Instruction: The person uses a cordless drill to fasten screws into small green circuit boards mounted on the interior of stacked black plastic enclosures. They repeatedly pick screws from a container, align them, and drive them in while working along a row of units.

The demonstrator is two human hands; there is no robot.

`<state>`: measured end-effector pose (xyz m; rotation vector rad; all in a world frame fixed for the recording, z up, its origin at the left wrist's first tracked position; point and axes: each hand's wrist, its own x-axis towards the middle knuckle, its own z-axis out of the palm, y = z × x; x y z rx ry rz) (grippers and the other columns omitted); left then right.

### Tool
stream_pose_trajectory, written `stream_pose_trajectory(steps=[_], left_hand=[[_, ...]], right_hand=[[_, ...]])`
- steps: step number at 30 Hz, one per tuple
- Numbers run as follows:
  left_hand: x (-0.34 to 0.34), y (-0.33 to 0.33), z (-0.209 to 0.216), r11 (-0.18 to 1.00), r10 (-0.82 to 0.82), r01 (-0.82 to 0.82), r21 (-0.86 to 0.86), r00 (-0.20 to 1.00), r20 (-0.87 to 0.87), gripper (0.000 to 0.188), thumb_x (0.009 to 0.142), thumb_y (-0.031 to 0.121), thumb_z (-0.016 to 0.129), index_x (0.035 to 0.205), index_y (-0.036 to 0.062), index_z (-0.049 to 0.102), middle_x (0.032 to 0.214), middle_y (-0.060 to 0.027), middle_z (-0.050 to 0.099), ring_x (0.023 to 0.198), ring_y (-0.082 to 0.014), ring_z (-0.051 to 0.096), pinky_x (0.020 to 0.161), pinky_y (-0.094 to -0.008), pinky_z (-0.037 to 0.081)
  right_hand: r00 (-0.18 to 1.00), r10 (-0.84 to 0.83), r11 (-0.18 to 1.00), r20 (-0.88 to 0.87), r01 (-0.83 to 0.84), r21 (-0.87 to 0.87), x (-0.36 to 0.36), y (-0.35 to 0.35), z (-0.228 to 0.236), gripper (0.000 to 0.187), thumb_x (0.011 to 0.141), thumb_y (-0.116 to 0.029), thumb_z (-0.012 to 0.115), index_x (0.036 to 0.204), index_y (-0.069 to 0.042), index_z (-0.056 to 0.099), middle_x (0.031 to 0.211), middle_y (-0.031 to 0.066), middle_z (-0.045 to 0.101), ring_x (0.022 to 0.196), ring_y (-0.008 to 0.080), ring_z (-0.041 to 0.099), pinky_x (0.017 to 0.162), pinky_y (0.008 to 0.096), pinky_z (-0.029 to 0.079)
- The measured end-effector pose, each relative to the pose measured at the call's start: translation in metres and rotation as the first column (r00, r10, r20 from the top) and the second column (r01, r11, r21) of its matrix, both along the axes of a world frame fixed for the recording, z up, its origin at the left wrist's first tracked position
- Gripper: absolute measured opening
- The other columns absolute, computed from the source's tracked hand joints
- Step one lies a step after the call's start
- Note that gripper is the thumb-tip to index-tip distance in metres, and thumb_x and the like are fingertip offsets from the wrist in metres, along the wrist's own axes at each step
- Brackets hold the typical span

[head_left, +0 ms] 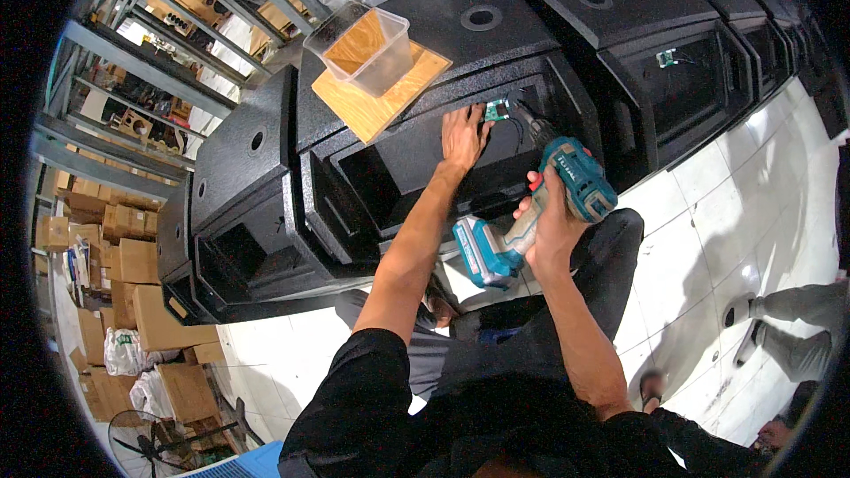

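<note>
In front of me a black speaker cabinet (416, 181) lies with its recessed opening toward me. A small green circuit board (498, 111) with thin dark wires sits inside the recess. My left hand (465, 136) reaches into the opening, fingers stretched out, the fingertips against the board's left edge. In my right hand (553, 226) is a teal cordless drill (577, 179), gripped by its handle with the battery pack toward the lower left. The drill's nose points at the right side of the board; whether its tip touches is too small to tell.
On top of the cabinet rests a wooden board (407, 99) bearing a clear plastic tub (387, 71). Similar cabinets (637, 0) stand in a row on both sides, one with another green board (666, 58). Cardboard boxes (164, 319), metal racking (133, 53) and a fan (150, 447) are at left; people stand at right.
</note>
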<state>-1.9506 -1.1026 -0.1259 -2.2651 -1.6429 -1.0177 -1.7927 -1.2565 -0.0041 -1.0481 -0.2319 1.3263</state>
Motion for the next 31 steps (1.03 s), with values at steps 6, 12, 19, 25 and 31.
stream_pose_trajectory(steps=[6,12,19,25,31], left_hand=[[0.001,0.005,-0.008,1.0,-0.005,0.005,0.002,0.993,0.115,0.034,0.075,0.022,0.074,0.103,0.0046,0.064,0.1,-0.0138,0.059,0.098,-0.0328,0.053,0.088,-0.0429,0.04],[0.001,0.005,-0.016,0.999,0.034,-0.039,0.029,0.99,0.137,0.034,0.076,0.025,0.073,0.104,0.0058,0.064,0.097,-0.0124,0.06,0.093,-0.0314,0.053,0.084,-0.0424,0.039],[0.001,0.006,-0.017,0.999,0.025,-0.028,0.021,0.994,0.108,0.035,0.079,0.025,0.071,0.108,0.0068,0.064,0.093,-0.0115,0.061,0.09,-0.0301,0.054,0.082,-0.0404,0.038],[-0.001,0.008,-0.018,0.995,-0.002,-0.009,0.095,0.994,0.11,0.033,0.078,0.023,0.071,0.107,0.0069,0.064,0.086,-0.0099,0.06,0.086,-0.0294,0.054,0.081,-0.0403,0.038],[0.002,0.003,-0.012,0.995,0.052,-0.037,-0.092,0.985,0.164,0.033,0.078,0.022,0.071,0.107,0.0079,0.065,0.096,-0.0176,0.061,0.096,-0.0329,0.056,0.09,-0.0437,0.038]], right_hand=[[0.998,-0.043,0.999,0.048,0.041,0.025,-0.013,0.025,-0.006,0.02,0.089,-0.02,0.063,0.101,-0.006,0.055,0.083,0.0084,0.063,0.048,0.0136,0.054,0.041,0.0276,0.047],[0.996,-0.068,0.997,0.051,0.066,0.04,-0.018,0.037,-0.009,0.018,0.087,-0.019,0.066,0.093,-0.006,0.056,0.078,0.006,0.061,0.046,0.014,0.054,0.039,0.0282,0.046],[0.995,-0.053,0.998,0.08,0.051,0.037,-0.018,0.041,-0.01,0.016,0.086,-0.018,0.066,0.092,-0.006,0.057,0.076,0.0057,0.061,0.046,0.0141,0.054,0.038,0.0276,0.046],[0.995,-0.04,0.999,0.093,0.038,0.027,-0.019,0.044,-0.009,0.016,0.086,-0.018,0.066,0.091,-0.005,0.057,0.076,0.0063,0.061,0.046,0.0141,0.054,0.038,0.0277,0.046],[0.995,-0.034,0.999,0.09,0.031,0.036,-0.02,0.047,-0.012,0.016,0.086,-0.018,0.066,0.091,-0.005,0.057,0.077,0.0067,0.062,0.046,0.0144,0.054,0.038,0.0286,0.047]])
